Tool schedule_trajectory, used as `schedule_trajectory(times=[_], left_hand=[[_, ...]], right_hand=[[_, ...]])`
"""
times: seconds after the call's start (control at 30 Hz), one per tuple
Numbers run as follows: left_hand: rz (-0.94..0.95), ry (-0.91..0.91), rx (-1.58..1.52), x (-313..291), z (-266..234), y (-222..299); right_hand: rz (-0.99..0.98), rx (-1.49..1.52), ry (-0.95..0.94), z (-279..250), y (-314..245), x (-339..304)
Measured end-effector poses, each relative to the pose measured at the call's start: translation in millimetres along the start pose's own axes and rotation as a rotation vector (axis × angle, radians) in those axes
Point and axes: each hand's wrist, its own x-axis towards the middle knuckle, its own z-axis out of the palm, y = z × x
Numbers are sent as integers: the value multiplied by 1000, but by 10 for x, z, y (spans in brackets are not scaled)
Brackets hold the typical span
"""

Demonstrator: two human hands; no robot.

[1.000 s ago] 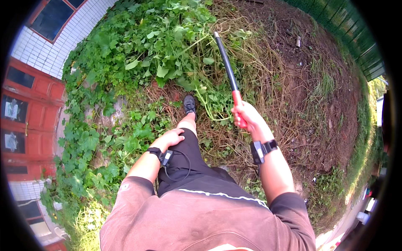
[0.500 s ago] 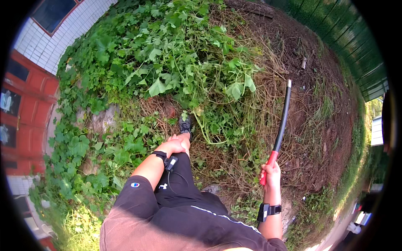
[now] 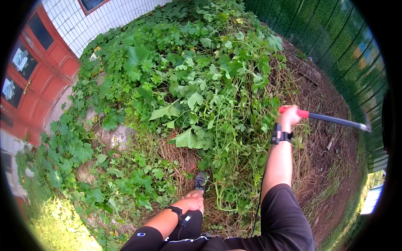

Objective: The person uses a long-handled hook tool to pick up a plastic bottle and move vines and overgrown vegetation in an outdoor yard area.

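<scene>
The right hand (image 3: 289, 117) grips the red handle of a black-shafted tool (image 3: 335, 120), which points toward 3 o'clock. The left hand (image 3: 193, 201) rests closed on the knee, holding nothing. Green vines (image 3: 188, 83) spread at 12 o'clock.

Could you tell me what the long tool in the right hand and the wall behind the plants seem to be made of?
The long tool's dark slim shaft looks like metal or painted steel, smooth and thin, though that is uncertain. Its red grip looks like rubber or plastic, matte, and the right hand is closed around it. The white wall looks like glazed ceramic tile, shown by its regular grid of joints.
</scene>
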Motion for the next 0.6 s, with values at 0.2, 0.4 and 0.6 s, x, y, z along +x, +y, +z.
schedule_trajectory(times=[0.2,0.4,0.6], left_hand=[[-37,-27,14,-227,346,-130],[97,19,120,-142,1206,-759],[124,231,-43,-1428,1626,-611]], right_hand=[[972,-863,-1161,-1090,1463,-3274],[1497,5,-1007,-1805,-512,-3179],[1486,230,-836,-5368,-2347,-2591]])
